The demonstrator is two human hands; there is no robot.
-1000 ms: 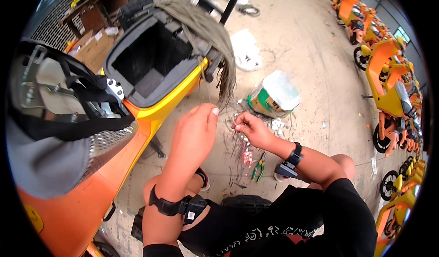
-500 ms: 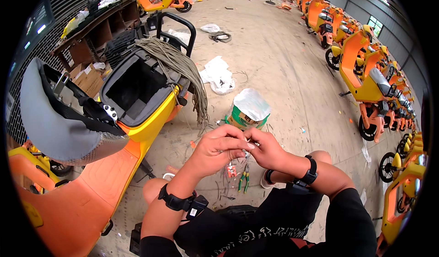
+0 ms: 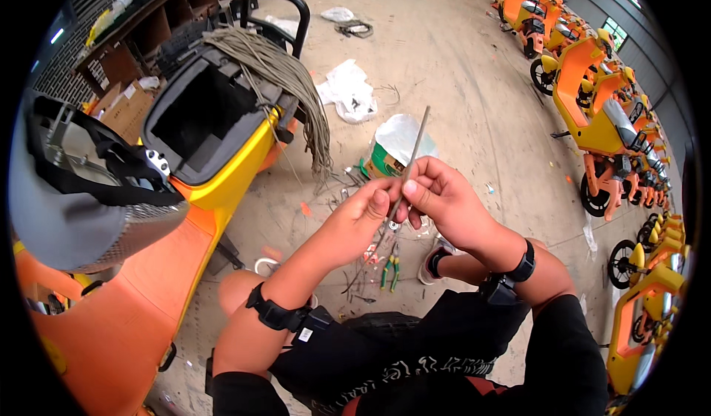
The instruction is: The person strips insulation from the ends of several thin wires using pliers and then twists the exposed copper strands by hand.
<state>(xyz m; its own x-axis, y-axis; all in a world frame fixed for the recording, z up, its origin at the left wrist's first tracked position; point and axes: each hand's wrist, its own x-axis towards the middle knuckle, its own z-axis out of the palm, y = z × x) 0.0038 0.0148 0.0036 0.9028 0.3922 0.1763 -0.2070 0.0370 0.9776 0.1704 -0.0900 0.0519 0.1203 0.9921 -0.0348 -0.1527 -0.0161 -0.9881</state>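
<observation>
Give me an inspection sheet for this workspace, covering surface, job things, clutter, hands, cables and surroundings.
Surface: bare concrete floor, dusty, with wire scraps.
Job things: thin grey cable held upright between both hands; pliers with green handles lie on the floor below.
Clutter: white plastic bags, a green box under a bag, small offcuts near the feet.
Hands: left hand and right hand pinch the cable together; both wrists wear black bands.
Cables: a thick bundle of grey cables draped over the scooter beside its open seat box; a dark coil farther off.
Surroundings: rows of orange scooters at right, shelves at upper left.
</observation>
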